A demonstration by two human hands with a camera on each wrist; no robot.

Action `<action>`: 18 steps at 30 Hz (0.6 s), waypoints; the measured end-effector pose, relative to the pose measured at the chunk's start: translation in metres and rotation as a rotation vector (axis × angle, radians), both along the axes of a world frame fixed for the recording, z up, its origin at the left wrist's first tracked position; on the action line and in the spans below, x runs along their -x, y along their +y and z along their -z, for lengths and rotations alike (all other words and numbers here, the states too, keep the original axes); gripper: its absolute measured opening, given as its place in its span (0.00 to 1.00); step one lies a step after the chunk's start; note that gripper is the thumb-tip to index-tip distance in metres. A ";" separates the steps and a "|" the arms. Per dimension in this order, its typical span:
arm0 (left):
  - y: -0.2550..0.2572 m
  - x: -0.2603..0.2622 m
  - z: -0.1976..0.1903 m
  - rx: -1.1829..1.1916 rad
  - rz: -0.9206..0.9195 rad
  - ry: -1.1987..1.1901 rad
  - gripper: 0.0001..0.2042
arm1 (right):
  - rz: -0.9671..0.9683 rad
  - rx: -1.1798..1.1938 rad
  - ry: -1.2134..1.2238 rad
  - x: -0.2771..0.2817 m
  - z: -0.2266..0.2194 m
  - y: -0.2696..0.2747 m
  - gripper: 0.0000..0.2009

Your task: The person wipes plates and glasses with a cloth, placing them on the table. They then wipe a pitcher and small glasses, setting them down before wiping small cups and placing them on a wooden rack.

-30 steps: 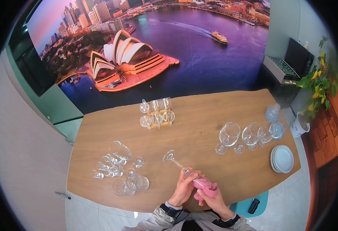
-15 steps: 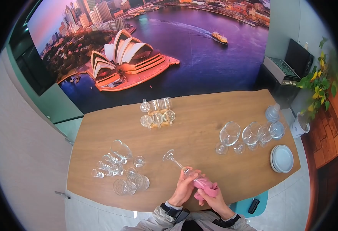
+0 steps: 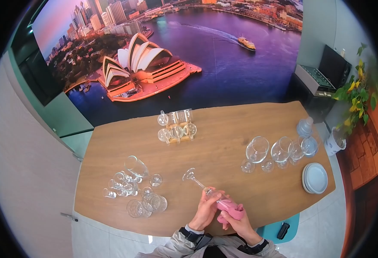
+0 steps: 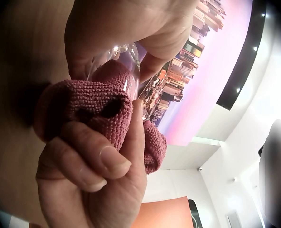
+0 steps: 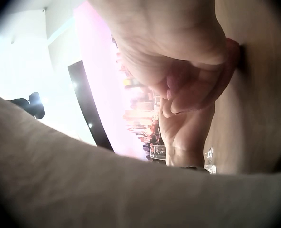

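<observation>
A stemmed glass (image 3: 197, 181) is held tilted over the table's front, its foot up and to the left. My left hand (image 3: 204, 211) grips its bowl near the stem; in the left wrist view that hand (image 4: 131, 28) curls round the clear glass. A pink cloth (image 3: 230, 209) fills and wraps the bowl's mouth, and my right hand (image 3: 240, 225) pinches it. Seen in the left wrist view, the knitted cloth (image 4: 100, 102) lies between the curled fingers of the right hand (image 4: 93, 180). The right wrist view partly hides the cloth behind the hand (image 5: 178, 57).
Several glasses (image 3: 153, 202) stand at the left of the table (image 3: 223, 124). A rack of glass cups (image 3: 177, 132) is at the back. Large stemmed glasses (image 3: 257, 149) and stacked white plates (image 3: 315, 178) are at the right. A teal stool (image 3: 279, 228) shows beyond the front edge.
</observation>
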State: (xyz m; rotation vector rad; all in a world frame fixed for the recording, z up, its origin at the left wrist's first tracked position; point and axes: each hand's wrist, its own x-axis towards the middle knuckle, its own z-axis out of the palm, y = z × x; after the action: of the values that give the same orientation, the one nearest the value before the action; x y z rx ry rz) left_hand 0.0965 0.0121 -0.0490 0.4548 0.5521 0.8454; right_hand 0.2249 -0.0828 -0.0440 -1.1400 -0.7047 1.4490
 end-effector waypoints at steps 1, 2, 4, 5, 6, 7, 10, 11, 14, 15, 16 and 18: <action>0.000 0.000 0.001 0.000 0.002 0.002 0.16 | -0.003 0.001 -0.003 0.000 0.000 0.000 0.13; 0.000 -0.001 0.001 0.001 0.002 0.002 0.16 | -0.002 0.002 -0.002 -0.001 0.000 0.000 0.13; 0.000 -0.001 0.000 0.003 0.002 0.017 0.16 | 0.005 0.016 0.006 -0.001 -0.001 -0.001 0.13; 0.000 -0.002 0.000 0.003 0.003 0.018 0.16 | 0.006 0.016 0.007 -0.001 0.000 -0.001 0.13; 0.001 -0.002 0.000 0.002 0.003 0.019 0.16 | 0.000 0.016 0.007 -0.002 0.000 -0.001 0.13; 0.001 -0.002 0.000 0.001 0.004 0.021 0.16 | -0.006 0.016 0.008 -0.002 0.001 0.000 0.13; 0.002 -0.002 0.001 0.009 0.005 0.025 0.16 | -0.001 0.024 0.011 -0.002 0.002 0.001 0.12; 0.002 -0.003 0.002 0.012 0.005 0.026 0.16 | 0.000 0.027 0.011 -0.002 0.003 0.001 0.12; 0.004 -0.003 0.005 0.020 -0.001 0.026 0.16 | -0.005 0.019 0.003 -0.003 0.005 0.002 0.12; 0.004 -0.004 0.005 0.020 0.000 0.028 0.16 | -0.002 0.023 0.003 -0.003 0.006 0.003 0.12; 0.004 -0.004 0.004 0.021 0.000 0.031 0.16 | 0.000 0.028 0.004 -0.002 0.006 0.003 0.12; 0.004 -0.003 0.003 0.025 0.001 0.033 0.16 | 0.000 0.029 0.002 -0.002 0.004 0.004 0.12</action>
State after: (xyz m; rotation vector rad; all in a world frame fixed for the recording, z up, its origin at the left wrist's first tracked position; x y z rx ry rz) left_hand 0.0997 0.0163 -0.0516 0.4467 0.5923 0.8303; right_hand 0.2269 -0.0790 -0.0475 -1.1607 -0.6849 1.4641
